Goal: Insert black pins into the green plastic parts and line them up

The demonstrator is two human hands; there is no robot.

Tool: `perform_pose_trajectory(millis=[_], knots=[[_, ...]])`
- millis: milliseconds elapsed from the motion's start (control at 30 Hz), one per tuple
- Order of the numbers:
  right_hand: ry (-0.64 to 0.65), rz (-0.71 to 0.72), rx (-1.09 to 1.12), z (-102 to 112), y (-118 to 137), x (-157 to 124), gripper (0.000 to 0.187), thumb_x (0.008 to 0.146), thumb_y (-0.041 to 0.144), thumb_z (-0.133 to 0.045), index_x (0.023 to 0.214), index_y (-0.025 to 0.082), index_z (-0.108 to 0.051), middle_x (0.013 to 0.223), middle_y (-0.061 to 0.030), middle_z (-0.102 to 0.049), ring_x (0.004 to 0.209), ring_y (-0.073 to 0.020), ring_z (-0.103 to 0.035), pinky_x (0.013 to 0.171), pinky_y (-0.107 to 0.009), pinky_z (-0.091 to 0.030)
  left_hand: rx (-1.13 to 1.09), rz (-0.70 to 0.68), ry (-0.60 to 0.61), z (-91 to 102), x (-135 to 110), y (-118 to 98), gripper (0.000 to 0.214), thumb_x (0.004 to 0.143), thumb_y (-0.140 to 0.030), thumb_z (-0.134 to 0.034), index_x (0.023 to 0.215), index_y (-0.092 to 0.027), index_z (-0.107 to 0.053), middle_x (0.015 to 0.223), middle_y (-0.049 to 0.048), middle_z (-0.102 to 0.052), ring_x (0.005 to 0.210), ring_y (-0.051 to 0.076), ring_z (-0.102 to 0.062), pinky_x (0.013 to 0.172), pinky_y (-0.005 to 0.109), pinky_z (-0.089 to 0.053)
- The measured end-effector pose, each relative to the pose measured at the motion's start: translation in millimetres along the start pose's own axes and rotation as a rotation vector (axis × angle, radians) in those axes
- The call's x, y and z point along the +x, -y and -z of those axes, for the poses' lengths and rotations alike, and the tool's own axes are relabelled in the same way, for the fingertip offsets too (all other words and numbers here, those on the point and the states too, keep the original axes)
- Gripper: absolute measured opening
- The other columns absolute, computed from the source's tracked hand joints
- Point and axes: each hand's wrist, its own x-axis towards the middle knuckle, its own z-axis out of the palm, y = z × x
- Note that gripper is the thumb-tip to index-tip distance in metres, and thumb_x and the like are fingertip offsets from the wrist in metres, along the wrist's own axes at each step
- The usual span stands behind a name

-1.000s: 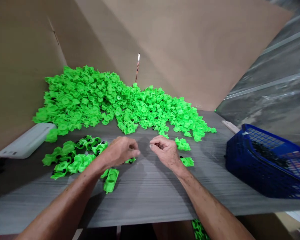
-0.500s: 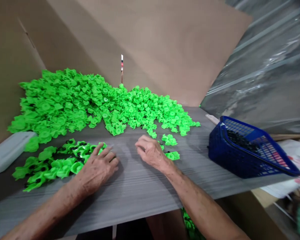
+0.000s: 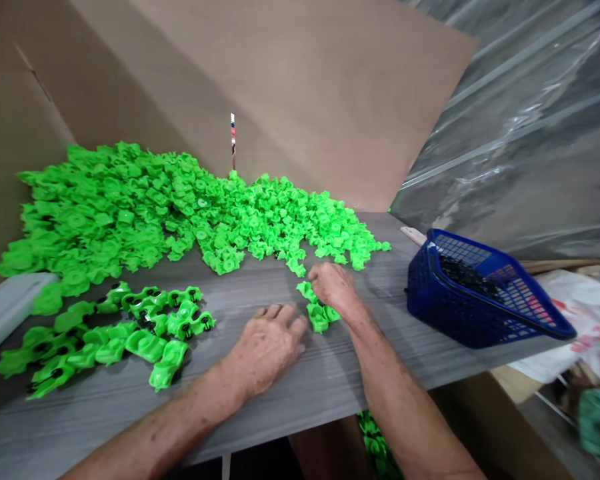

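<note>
My left hand (image 3: pixel 270 343) is low over the grey table, palm down, fingers a little apart, with nothing visible in it. Close to its right lie a few loose green plastic parts (image 3: pixel 319 317). Over that small group my right hand (image 3: pixel 333 287) has its fingers curled in; whatever they grip is hidden beneath them. Left of my left hand, rows of green parts fitted with black pieces (image 3: pixel 145 320) rest on the table. A green part (image 3: pixel 167 365) sits at the near end of those rows.
A large heap of green parts (image 3: pixel 130 207) runs along the brown back board (image 3: pixel 300 87). At right stands a blue plastic basket (image 3: pixel 455 320) holding black pieces (image 3: pixel 467 279). A white container (image 3: pixel 15 307) lies at far left. The table's front edge is near my forearms.
My left hand has moved right, away from the rows, leaving their near end uncovered. My right hand has shifted right onto the loose green parts. The view has turned slightly.
</note>
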Motion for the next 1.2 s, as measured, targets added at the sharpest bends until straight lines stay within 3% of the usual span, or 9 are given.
perform_pose_trajectory(millis=[233, 367, 467, 600, 733, 867, 967, 1067, 1200], knots=[[0.079, 0.190, 0.135, -13.2, 5.4, 3.3, 0.027, 0.077, 0.010, -0.057, 0.088, 0.023, -0.078, 0.080, -0.0021, -0.076, 0.079, -0.0158, -0.069, 0.065, -0.019, -0.044, 0.012, -0.031, -0.026, -24.5, 32.2, -15.7, 0.049, 0.086, -0.043, -0.059, 0.130, -0.025, -0.052, 0.128, 0.0142, -0.056, 0.113, 0.034, -0.056, 0.087, 0.050, -0.051], [0.023, 0.203, 0.202, -17.3, 1.9, 6.9, 0.028, 0.079, 0.010, -0.055, 0.093, 0.021, -0.077, 0.079, 0.0002, -0.075, 0.074, -0.0136, -0.067, 0.064, -0.019, -0.044, 0.031, 0.020, 0.055, -19.3, 22.8, -1.0, 0.023, 0.089, -0.029, -0.053, 0.106, -0.019, -0.065, 0.110, 0.0138, -0.063, 0.108, 0.032, -0.059, 0.085, 0.047, -0.050], [-0.005, 0.194, 0.208, -18.1, -0.5, 6.1, 0.024, 0.074, 0.011, -0.060, 0.088, 0.021, -0.077, 0.071, 0.0004, -0.073, 0.068, -0.0149, -0.065, 0.059, -0.020, -0.042, -0.062, 0.073, 0.049, -14.3, 7.0, 19.5, 0.020, 0.088, -0.022, -0.051, 0.100, -0.017, -0.066, 0.110, 0.0146, -0.064, 0.106, 0.032, -0.060, 0.088, 0.046, -0.049], [-0.005, 0.231, 0.196, -20.1, 1.7, 1.8, 0.018, 0.068, 0.012, -0.064, 0.075, 0.024, -0.075, 0.062, 0.0019, -0.069, 0.062, -0.0135, -0.062, 0.052, -0.020, -0.035, -0.504, 0.262, -0.105, -13.8, -6.6, 44.4, 0.024, 0.085, -0.023, -0.053, 0.106, -0.020, -0.064, 0.105, 0.0113, -0.067, 0.099, 0.028, -0.063, 0.086, 0.043, -0.047], [-0.023, 0.268, 0.183, -22.9, 5.1, 1.5, 0.017, 0.067, 0.009, -0.062, 0.062, 0.022, -0.071, 0.056, 0.0009, -0.064, 0.061, -0.0132, -0.060, 0.054, -0.020, -0.033, -1.415, 0.587, -0.261, -10.2, -7.9, 53.6, 0.027, 0.079, -0.030, -0.061, 0.104, -0.019, -0.057, 0.084, 0.0063, -0.067, 0.081, 0.023, -0.067, 0.073, 0.035, -0.050], [-0.070, 0.293, 0.197, -20.6, 7.7, 3.1, 0.022, 0.074, 0.011, -0.059, 0.055, 0.019, -0.066, 0.057, -0.0013, -0.062, 0.066, -0.0147, -0.060, 0.061, -0.022, -0.037, -2.079, 0.678, -0.212, -3.1, -9.1, 55.6, 0.043, 0.073, -0.019, -0.060, 0.115, -0.021, -0.052, 0.084, 0.0064, -0.070, 0.081, 0.021, -0.070, 0.074, 0.032, -0.052], [-0.164, 0.398, 0.435, -15.1, 13.3, -1.3, 0.016, 0.080, 0.018, -0.060, 0.067, 0.017, -0.070, 0.066, -0.0021, -0.065, 0.067, -0.0139, -0.059, 0.064, -0.023, -0.041, -2.267, 0.652, -0.164, -2.9, -10.5, 57.0, 0.032, 0.077, -0.024, -0.058, 0.108, -0.018, -0.056, 0.088, 0.0101, -0.071, 0.081, 0.022, -0.071, 0.075, 0.031, -0.053], [-0.188, 0.623, 0.818, -9.4, 23.7, -12.9, 0.011, 0.079, 0.021, -0.067, 0.070, 0.016, -0.070, 0.066, -0.0011, -0.064, 0.061, -0.0121, -0.057, 0.058, -0.023, -0.043, -2.257, 0.799, -0.205, -6.2, -10.3, 57.5, 0.014, 0.082, -0.026, -0.059, 0.093, -0.017, -0.058, 0.085, 0.0098, -0.072, 0.074, 0.021, -0.072, 0.071, 0.030, -0.055], [-0.195, 0.791, 0.888, -8.1, 39.4, -29.7, 0.010, 0.081, 0.021, -0.068, 0.072, 0.017, -0.070, 0.068, -0.0018, -0.064, 0.061, -0.0118, -0.058, 0.055, -0.023, -0.044, -2.178, 0.892, -0.290, -8.5, -10.2, 58.3, 0.006, 0.083, -0.019, -0.061, 0.088, -0.016, -0.059, 0.080, 0.0074, -0.072, 0.064, 0.019, -0.071, 0.062, 0.029, -0.055]])
